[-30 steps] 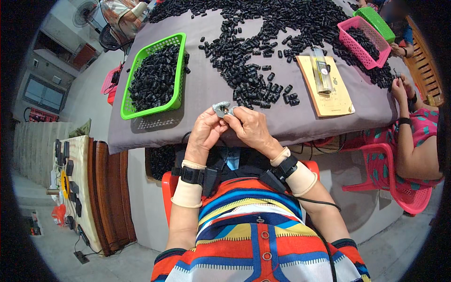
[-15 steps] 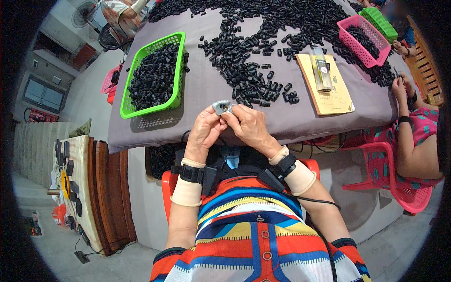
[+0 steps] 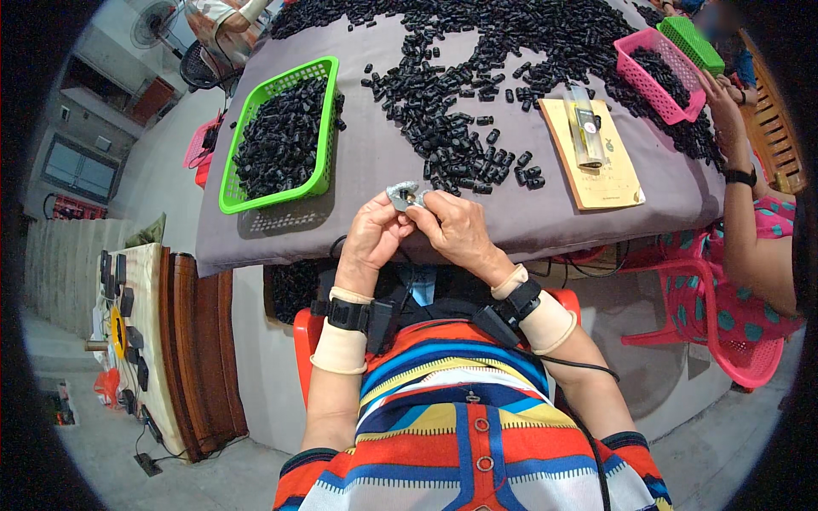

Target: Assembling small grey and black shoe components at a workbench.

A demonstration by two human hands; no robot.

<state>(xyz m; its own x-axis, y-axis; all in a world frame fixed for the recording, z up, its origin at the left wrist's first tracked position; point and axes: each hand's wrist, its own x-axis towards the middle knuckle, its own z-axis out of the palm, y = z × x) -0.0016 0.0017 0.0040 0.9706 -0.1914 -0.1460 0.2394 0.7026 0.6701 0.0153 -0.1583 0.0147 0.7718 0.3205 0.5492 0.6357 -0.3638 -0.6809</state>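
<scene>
Near the table's front edge, a small silver-grey piece (image 3: 400, 196) with a dark hollow and a tiny brassy spot sits between my fingertips; its exact kind is too small to make out. My left hand (image 3: 376, 232) pinches it from the left. From the right, my right hand (image 3: 461, 228) grips it with thumb and curled fingers. Just beyond my hands lie many loose short black cylindrical parts (image 3: 481, 162). A green plastic basket (image 3: 321, 162) to the left is heaped with similar black parts.
A yellow paper pad (image 3: 596, 192) with a clear plastic sleeve (image 3: 586, 140) on it lies to the right. A pink basket (image 3: 626, 55) and a green basket (image 3: 694, 43) stand at the far right. Beside them reaches a co-worker's arm (image 3: 733, 136). The grey-covered table (image 3: 281, 243) ends before my lap.
The co-worker's hand at the right has moved up and away to the pink basket's side. My hands stay almost still, with the grey piece turned very slightly.
</scene>
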